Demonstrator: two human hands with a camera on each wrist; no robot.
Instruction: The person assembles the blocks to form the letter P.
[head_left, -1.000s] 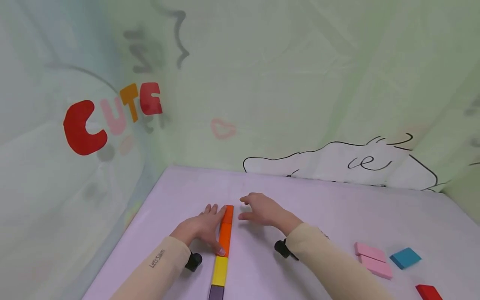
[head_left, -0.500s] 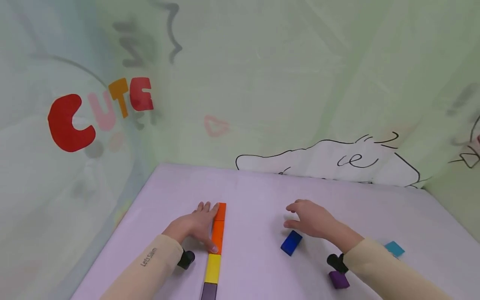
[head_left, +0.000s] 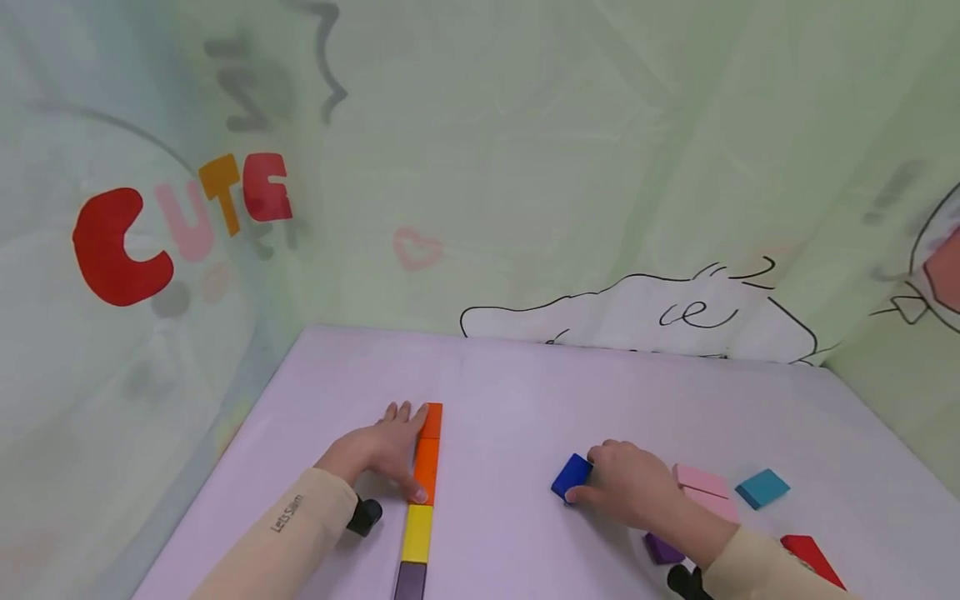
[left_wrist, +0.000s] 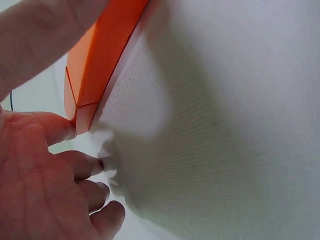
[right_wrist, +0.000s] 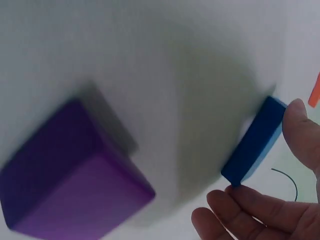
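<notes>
A row of flat wooden blocks runs away from me: a dark purple block, a yellow block, and two orange blocks at the far end. My left hand rests along the row's left side, fingers spread. Its thumb touches the nearer orange block close to the yellow one; its index finger touches the far orange block. To the right, my right hand pinches a blue block by its ends between thumb and fingers. In the right wrist view the blue block stands on a narrow side.
A purple block lies under my right forearm and looms large in the right wrist view. Beyond it lie two pink blocks, a teal block and a red block. Printed cloth walls bound the table.
My right hand has moved away from the row to the right and taken hold of the blue block. The left hand has stayed at the orange blocks. The head view has turned slightly right.
</notes>
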